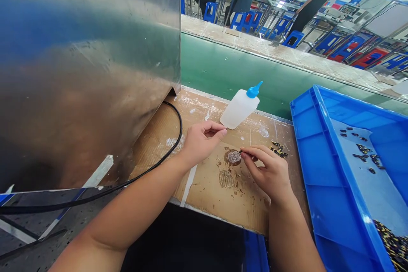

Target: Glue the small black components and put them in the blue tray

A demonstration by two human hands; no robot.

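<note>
My left hand [204, 139] is in a pinch in front of the white squeeze bottle [238, 109] with a blue nozzle cap. Only a tiny dark speck shows at its fingertips, too small to name. Thumb and forefinger of my right hand [269, 170] are closed on a small dark piece [240, 151], mostly hidden by the fingers. Its tip is at the edge of a round, shiny, clear patch [233, 157] on the cardboard. Beyond that hand lies a small heap of black and yellow pieces [279, 149].
A metal cabinet [89, 59] stands on the left, with a black cable [180, 129] crossing the cardboard [204, 191]. On the right, a blue crate [306, 161] holds several dark small pieces. A green conveyor belt [229, 61] runs behind; people and blue stools [210, 12] are farther back.
</note>
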